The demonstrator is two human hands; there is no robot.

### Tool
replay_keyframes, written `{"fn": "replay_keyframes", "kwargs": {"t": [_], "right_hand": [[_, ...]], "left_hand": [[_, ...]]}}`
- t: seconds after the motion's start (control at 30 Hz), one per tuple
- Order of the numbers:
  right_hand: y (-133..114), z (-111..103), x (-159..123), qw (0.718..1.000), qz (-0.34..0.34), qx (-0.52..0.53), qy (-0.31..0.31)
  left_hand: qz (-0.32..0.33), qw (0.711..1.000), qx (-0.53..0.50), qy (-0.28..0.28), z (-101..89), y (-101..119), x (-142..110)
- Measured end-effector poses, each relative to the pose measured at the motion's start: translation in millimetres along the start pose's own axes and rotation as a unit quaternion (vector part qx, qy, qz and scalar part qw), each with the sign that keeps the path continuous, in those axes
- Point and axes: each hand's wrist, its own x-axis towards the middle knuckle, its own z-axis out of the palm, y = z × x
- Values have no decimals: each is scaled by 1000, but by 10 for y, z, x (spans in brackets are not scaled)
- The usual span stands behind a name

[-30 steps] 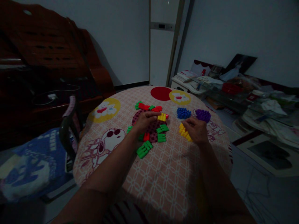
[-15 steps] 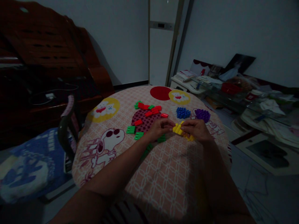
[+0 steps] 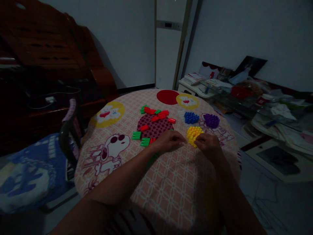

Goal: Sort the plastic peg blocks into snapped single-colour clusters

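Where right grip (image 3: pixel 209 144) reaches, yellow blocks (image 3: pixel 193 133) just left.

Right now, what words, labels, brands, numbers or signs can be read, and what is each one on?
"JOE", probably, on the shirt of the printed dog on the tablecloth.
Pale lettering on the blue cloth: too blurred to read.
Papers and red-and-white cup: any print too small.
Tall white unit's display: no readable digits.
Yellow pieces: no text visible.

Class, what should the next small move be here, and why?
Perhaps reach the left hand to the rightmost red block: no block shows in that hand, and red pieces lie scattered, while the yellow blocks are clustered at the right hand.
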Motion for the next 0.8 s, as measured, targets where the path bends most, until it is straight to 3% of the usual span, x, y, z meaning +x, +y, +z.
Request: {"fn": "replay_keyframes", "kwargs": {"t": [0.17, 0.37, 0.57, 0.8], "right_hand": [[25, 36, -46, 999, -19, -39, 32], [98, -184, -145, 991, 84, 16, 104], [318, -76, -245, 992, 120, 15, 20], [391, 77, -202, 993, 113, 12, 37]], "left_hand": [[92, 984, 128, -79, 150, 72, -10], [114, 953, 256, -111, 375, 72, -10], [107, 919, 358, -125, 516, 63, -15], [99, 888, 434, -113, 617, 33, 17]]}}
